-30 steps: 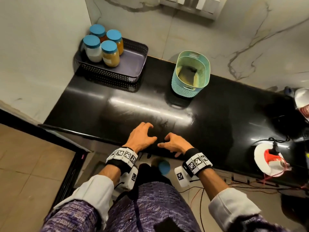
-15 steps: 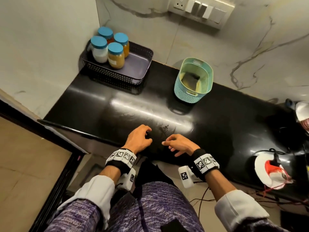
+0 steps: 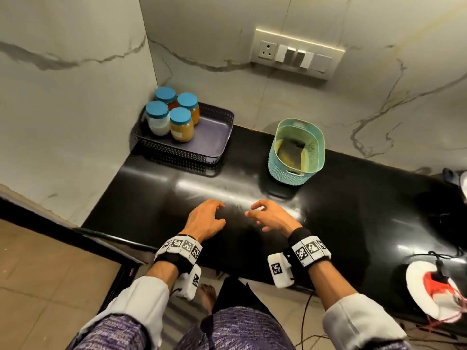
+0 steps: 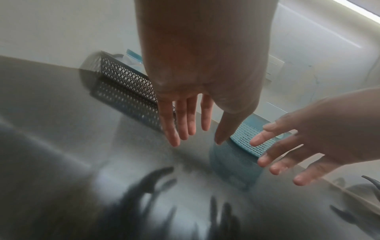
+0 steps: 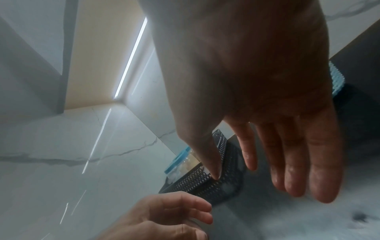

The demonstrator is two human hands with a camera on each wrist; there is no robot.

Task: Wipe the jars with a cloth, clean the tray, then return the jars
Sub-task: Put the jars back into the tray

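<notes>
Head view shows the black counter (image 3: pixel 341 210) running along the marble wall, and nothing on it suggests the work has begun. At the far left corner sits the dark mesh tray (image 3: pixel 214 147), and all four jars (image 3: pixel 181 125) with blue lids stand grouped in its back left part, touching or nearly touching one another, so none has been taken out for wiping. Right of the tray, and apart from it, stands a teal basket (image 3: pixel 295 173) with a folded cloth (image 3: pixel 290 152) lying in its bottom; I take this to be the wiping cloth, and it is untouched.

Both hands are near the front edge of the counter, well apart from tray and basket. The left hand (image 3: pixel 204 221) has its fingers spread and only slightly bent, holding nothing; the left wrist view shows the fingers (image 4: pixel 185 120) straight above the glossy surface. The right hand (image 3: pixel 270 218) is likewise loose and empty, with its fingers (image 5: pixel 292 162) extended in the right wrist view. Whether either hand touches the counter I cannot tell.

By my judgement the whole task is ahead: fetch the cloth from the basket, lift out and wipe each jar, clean the tray, then set the jars back. Off to the right lies a white and red object (image 3: pixel 434 294) with wires, which plays no part.
</notes>
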